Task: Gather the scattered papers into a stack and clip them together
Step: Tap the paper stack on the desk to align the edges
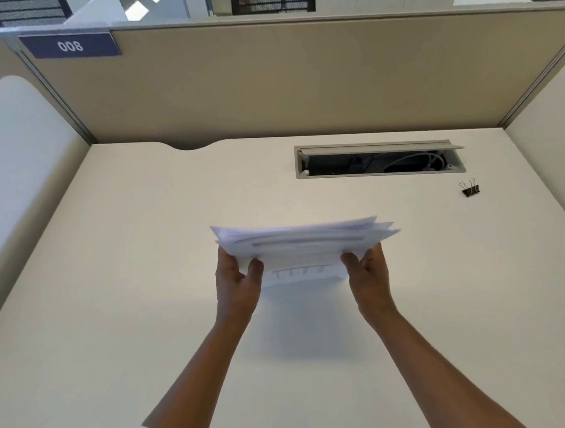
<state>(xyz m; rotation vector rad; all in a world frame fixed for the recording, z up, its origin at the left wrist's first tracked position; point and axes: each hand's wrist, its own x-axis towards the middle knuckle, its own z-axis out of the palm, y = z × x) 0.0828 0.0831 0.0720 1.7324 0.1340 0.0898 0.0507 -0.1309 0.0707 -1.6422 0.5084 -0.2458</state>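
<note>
A stack of white printed papers (304, 245) stands nearly on edge above the middle of the cream desk (115, 288), its sheets a little uneven at the top. My left hand (235, 281) grips the stack's left side, thumb in front. My right hand (369, 274) grips the right side the same way. A black binder clip (469, 189) lies on the desk far to the right, apart from both hands, with its wire handles up.
An open cable slot (379, 159) with wires inside is sunk into the desk behind the papers. Beige partition walls (300, 82) close off the back and sides. A label reading 008 (69, 45) hangs at the upper left.
</note>
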